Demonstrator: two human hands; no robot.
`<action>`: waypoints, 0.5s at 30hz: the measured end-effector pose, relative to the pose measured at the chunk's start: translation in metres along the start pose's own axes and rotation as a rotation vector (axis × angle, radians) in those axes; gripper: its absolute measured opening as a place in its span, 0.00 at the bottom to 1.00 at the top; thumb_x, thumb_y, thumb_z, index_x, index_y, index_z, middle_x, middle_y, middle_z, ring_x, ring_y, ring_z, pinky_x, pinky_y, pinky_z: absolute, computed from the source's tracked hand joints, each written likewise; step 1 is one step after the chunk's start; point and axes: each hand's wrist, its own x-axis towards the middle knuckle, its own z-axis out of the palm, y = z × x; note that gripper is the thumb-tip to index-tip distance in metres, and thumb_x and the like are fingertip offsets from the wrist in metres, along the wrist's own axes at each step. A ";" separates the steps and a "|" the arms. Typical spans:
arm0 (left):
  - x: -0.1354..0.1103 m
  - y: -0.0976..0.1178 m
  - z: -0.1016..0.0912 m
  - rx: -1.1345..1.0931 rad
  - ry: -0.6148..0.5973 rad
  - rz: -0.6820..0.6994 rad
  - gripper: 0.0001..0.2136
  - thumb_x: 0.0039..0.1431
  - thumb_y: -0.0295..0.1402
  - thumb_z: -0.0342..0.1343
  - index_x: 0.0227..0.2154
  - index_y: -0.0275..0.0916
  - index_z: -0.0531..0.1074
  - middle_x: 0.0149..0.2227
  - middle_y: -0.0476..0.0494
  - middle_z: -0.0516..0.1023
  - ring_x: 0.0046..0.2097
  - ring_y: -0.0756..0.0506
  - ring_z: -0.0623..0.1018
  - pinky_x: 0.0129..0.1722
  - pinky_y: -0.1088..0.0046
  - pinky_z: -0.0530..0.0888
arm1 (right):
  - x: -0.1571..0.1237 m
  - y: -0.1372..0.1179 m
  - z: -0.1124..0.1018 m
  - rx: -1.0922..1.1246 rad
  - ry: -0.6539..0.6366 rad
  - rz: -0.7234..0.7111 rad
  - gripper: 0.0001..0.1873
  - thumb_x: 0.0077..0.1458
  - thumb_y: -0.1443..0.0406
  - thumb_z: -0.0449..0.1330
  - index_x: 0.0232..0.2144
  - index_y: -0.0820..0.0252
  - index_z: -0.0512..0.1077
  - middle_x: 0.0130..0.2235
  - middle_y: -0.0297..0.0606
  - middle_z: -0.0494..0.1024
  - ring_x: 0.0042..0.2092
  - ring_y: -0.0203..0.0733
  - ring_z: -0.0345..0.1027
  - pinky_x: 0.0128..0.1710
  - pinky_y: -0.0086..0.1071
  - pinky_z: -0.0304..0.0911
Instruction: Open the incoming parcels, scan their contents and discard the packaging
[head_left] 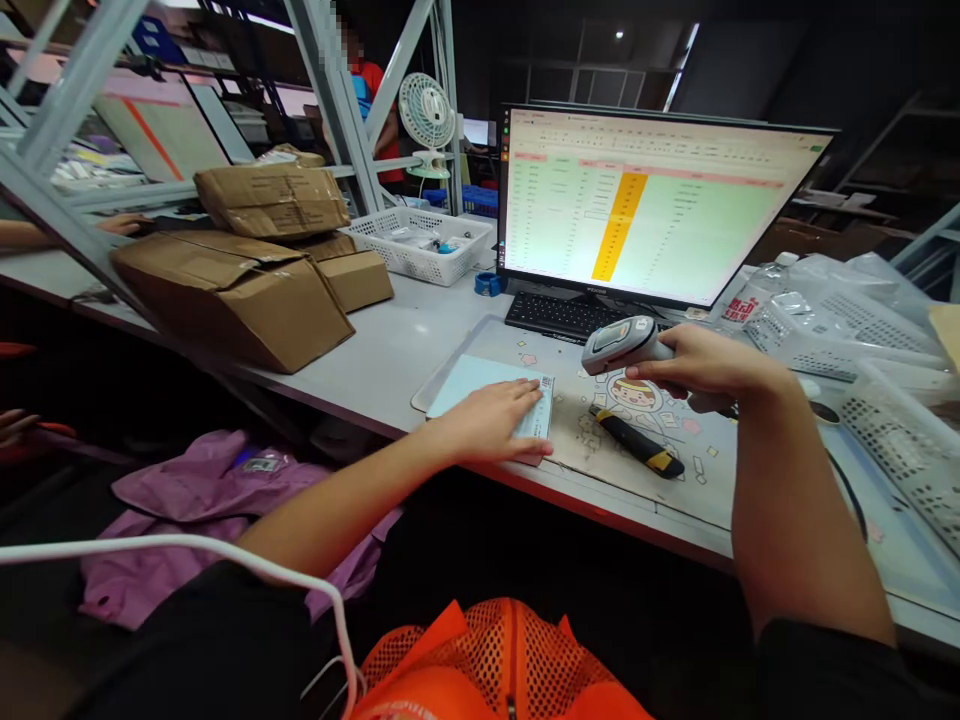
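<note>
My right hand (701,360) is wrapped round the handle of a grey barcode scanner (619,340), held above the desk mat with its head pointing left. My left hand (495,415) lies flat on a light blue box (469,378), fingers stretched out towards a small printed label at its right corner. That box rests at the desk's front edge, partly covered by my palm. Between the two hands a black and yellow utility knife (637,442) lies on the printed mat (577,400).
A monitor (637,210) showing a spreadsheet stands behind a black keyboard (555,316). Cardboard boxes (240,290) and a white basket (427,245) are on the left. At right are a bottle (757,290) and a perforated basket (907,430). A white cable (187,541) crosses my left arm.
</note>
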 end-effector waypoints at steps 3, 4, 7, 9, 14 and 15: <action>0.007 0.007 0.023 0.082 -0.016 -0.022 0.49 0.64 0.67 0.56 0.74 0.33 0.59 0.76 0.27 0.59 0.77 0.30 0.60 0.77 0.51 0.54 | 0.002 -0.006 0.000 0.003 -0.051 0.027 0.29 0.53 0.36 0.71 0.31 0.55 0.79 0.22 0.34 0.69 0.19 0.35 0.60 0.13 0.30 0.52; 0.006 0.006 0.027 0.097 -0.012 -0.028 0.50 0.64 0.68 0.55 0.75 0.33 0.58 0.77 0.27 0.59 0.77 0.30 0.60 0.77 0.51 0.53 | 0.002 -0.008 -0.001 -0.005 -0.061 0.033 0.29 0.53 0.36 0.71 0.31 0.55 0.79 0.22 0.34 0.69 0.19 0.34 0.59 0.13 0.30 0.51; 0.003 0.002 0.031 0.126 -0.004 -0.022 0.49 0.65 0.68 0.55 0.74 0.32 0.59 0.76 0.27 0.61 0.77 0.31 0.61 0.76 0.51 0.54 | 0.008 -0.015 -0.004 -0.061 -0.070 0.013 0.28 0.54 0.37 0.70 0.29 0.54 0.78 0.22 0.35 0.69 0.20 0.35 0.60 0.14 0.30 0.52; 0.002 0.001 0.030 0.139 0.010 -0.008 0.47 0.66 0.67 0.54 0.74 0.33 0.59 0.75 0.27 0.62 0.76 0.31 0.62 0.75 0.51 0.55 | 0.015 -0.023 -0.005 -0.110 -0.095 0.012 0.28 0.56 0.39 0.70 0.25 0.55 0.75 0.21 0.36 0.70 0.19 0.35 0.61 0.14 0.30 0.53; 0.001 0.002 0.033 0.164 0.059 -0.002 0.43 0.67 0.64 0.56 0.73 0.37 0.60 0.74 0.29 0.66 0.75 0.32 0.64 0.75 0.52 0.55 | 0.027 -0.053 -0.001 -0.195 -0.172 0.008 0.28 0.58 0.42 0.70 0.22 0.56 0.71 0.19 0.35 0.70 0.18 0.35 0.61 0.15 0.30 0.54; 0.001 0.002 0.034 0.167 0.067 0.000 0.43 0.67 0.63 0.57 0.73 0.38 0.60 0.74 0.30 0.66 0.75 0.32 0.64 0.75 0.52 0.55 | 0.027 -0.058 0.000 -0.207 -0.171 0.006 0.28 0.58 0.42 0.70 0.22 0.56 0.71 0.19 0.35 0.69 0.18 0.35 0.61 0.15 0.30 0.53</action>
